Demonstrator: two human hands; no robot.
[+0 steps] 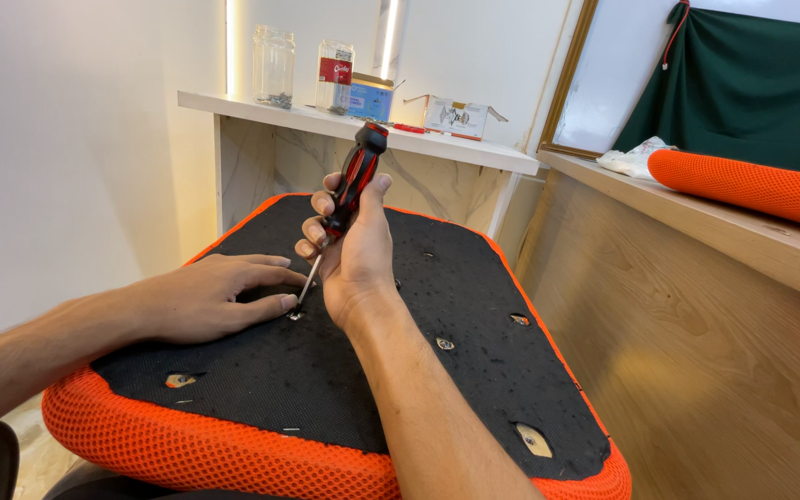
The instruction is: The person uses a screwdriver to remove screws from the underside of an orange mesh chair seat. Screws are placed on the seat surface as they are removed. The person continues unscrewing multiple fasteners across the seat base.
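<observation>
While your left hand (224, 298) lies flat, fingers spread on the seat cushion (474, 306) at centre-left, your right hand (349, 255) has its grip wrapped round the screwdriver (349, 199), shaft slanting down-left to the screw (295, 315) beside your left fingertips.

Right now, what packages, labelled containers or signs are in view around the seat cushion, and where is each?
Clear glass jar: left end of the white shelf, no label visible, small metal bits at the bottom.
Labelled jar: right of it, clear, red and white label.
Blue box: beside that jar, rectangular, light top.
White carton: further right on the shelf, flaps open, dark picture on its front.
No screens or signs.
</observation>
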